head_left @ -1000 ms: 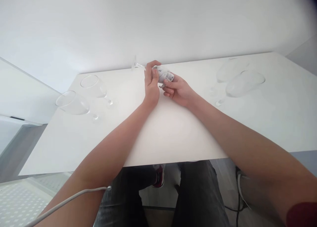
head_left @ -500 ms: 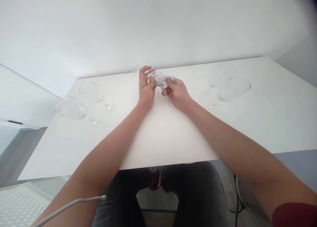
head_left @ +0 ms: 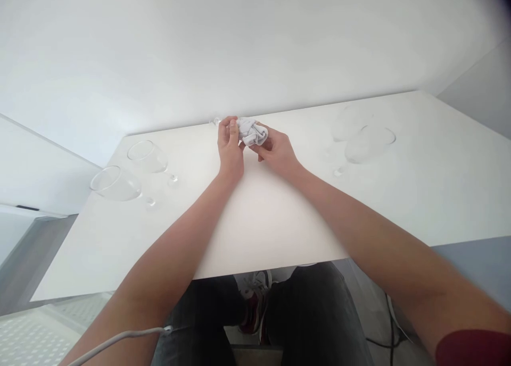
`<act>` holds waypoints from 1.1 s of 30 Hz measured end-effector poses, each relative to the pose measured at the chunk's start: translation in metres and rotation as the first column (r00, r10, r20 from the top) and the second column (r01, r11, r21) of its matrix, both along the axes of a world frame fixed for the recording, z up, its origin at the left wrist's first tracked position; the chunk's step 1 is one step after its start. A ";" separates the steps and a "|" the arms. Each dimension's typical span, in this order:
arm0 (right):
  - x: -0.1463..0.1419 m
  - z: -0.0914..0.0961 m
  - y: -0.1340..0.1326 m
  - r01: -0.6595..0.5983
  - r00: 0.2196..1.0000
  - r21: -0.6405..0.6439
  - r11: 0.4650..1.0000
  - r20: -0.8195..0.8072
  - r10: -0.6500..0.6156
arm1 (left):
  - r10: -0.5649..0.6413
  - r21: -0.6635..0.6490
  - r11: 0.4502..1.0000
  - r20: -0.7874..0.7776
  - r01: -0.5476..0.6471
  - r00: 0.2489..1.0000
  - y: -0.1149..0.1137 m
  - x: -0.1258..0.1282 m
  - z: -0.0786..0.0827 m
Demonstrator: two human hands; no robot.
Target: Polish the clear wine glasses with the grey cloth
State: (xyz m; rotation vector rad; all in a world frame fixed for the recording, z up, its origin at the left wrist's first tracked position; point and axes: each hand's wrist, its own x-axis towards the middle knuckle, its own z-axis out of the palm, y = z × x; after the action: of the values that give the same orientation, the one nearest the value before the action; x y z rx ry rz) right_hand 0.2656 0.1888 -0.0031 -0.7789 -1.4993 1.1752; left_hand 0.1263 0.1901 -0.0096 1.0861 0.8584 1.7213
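Both my hands are raised over the far part of the table, close together. My left hand [head_left: 230, 145] is closed around a clear wine glass lying sideways; its foot [head_left: 215, 121] pokes out to the left of my fingers, and the bowl is mostly hidden. A crumpled white cloth [head_left: 252, 132] bulges between the hands, at the glass's bowl end. My right hand [head_left: 278, 150] grips that cloth with bent fingers. How far the cloth reaches into the bowl cannot be made out.
Two clear wine glasses [head_left: 115, 183] stand on the left of the white table [head_left: 259, 233]. More faint clear glasses [head_left: 367, 145] stand on the right. A white wall rises behind. A light cable [head_left: 120, 336] crosses my left forearm; dark cables [head_left: 391, 323] hang below at right.
My left fingers have closed in from a more spread pose. The cloth has turned and shifted slightly left, and my right hand has moved left with it.
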 end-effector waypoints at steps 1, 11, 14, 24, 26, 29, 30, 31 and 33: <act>0.001 0.000 0.000 0.008 1.000 -0.009 1.000 -0.006 -0.008 | -0.011 0.009 1.000 -0.004 0.011 1.000 0.000 0.000 0.000; 0.005 -0.004 0.009 -0.060 0.963 -0.276 0.959 -0.267 -0.017 | -0.164 0.055 0.985 -0.016 0.164 0.986 -0.003 0.001 0.005; 0.006 -0.006 0.011 -0.046 0.958 -0.260 0.965 -0.286 -0.031 | -0.188 0.024 0.982 -0.008 0.188 0.982 -0.004 0.002 0.003; 0.005 -0.004 0.011 -0.026 0.977 -0.143 0.989 -0.211 -0.005 | -0.148 -0.003 0.989 0.011 0.148 0.989 0.001 0.001 -0.004; 0.007 -0.005 0.015 -0.032 0.969 -0.196 0.980 -0.246 -0.017 | -0.165 0.042 0.985 -0.017 0.166 0.986 0.001 0.001 -0.004; 0.010 -0.009 0.020 -0.030 0.960 -0.271 0.962 -0.277 -0.048 | -0.185 0.043 0.981 -0.050 0.188 0.981 0.002 0.001 -0.005; 0.010 -0.009 0.022 -0.027 0.957 -0.278 0.960 -0.286 -0.056 | -0.191 0.029 0.981 -0.049 0.192 0.980 0.002 0.002 -0.006; 0.010 -0.010 0.022 -0.023 0.954 -0.275 0.961 -0.292 -0.061 | -0.197 0.012 0.980 -0.043 0.198 0.979 0.001 0.003 -0.006; 0.010 -0.009 0.022 -0.014 0.954 -0.244 0.970 -0.293 -0.060 | -0.215 -0.028 0.976 -0.019 0.214 0.976 0.001 0.004 -0.007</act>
State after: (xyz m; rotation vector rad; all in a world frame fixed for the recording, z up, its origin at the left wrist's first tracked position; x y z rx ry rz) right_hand 0.2754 0.2104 -0.0121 -0.7407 -1.1070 1.4086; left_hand 0.1305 0.1912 -0.0169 1.1394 0.7459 1.5176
